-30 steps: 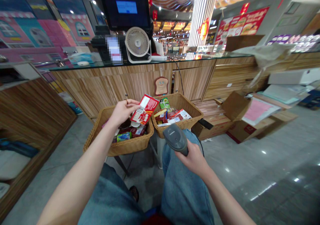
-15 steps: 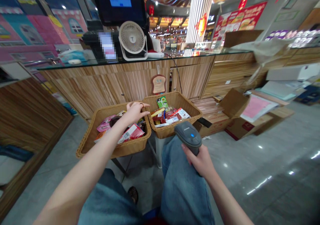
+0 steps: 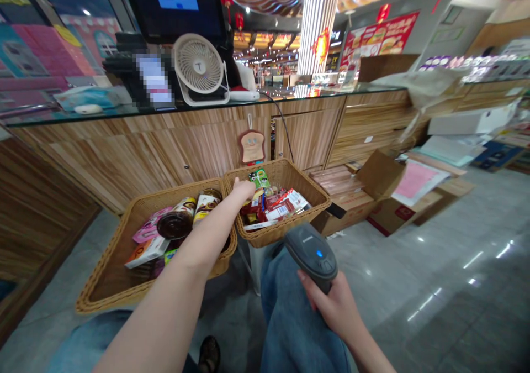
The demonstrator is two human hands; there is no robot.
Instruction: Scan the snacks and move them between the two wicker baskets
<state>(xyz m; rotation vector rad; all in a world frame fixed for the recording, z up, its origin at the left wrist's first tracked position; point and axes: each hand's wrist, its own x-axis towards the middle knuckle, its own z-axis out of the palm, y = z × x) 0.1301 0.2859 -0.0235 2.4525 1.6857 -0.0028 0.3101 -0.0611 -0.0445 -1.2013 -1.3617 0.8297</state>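
My left hand [image 3: 244,188] reaches over the near left part of the right wicker basket [image 3: 319,192], by a yellow packet and a green packet [image 3: 259,178]. Its fingers point down and are mostly hidden, so whether they hold anything cannot be told. In my right hand [image 3: 329,301] is a dark grey barcode scanner [image 3: 311,251] with a blue light, above my right knee. The left wicker basket [image 3: 108,251] holds jars with dark lids [image 3: 175,225], a pink packet [image 3: 149,225] and a white and orange box [image 3: 147,251].
A wooden counter [image 3: 165,146] with a glass top stands ahead, bearing a white fan [image 3: 199,66], a monitor [image 3: 178,3] and a phone. Open cardboard boxes [image 3: 383,207] with papers lie on the floor at right. A toast-shaped ornament [image 3: 252,146] hangs on the counter.
My left hand has moved right, from between the baskets into the right one. The view has shifted, showing more of the left basket's contents. The scanner stays in my right hand.
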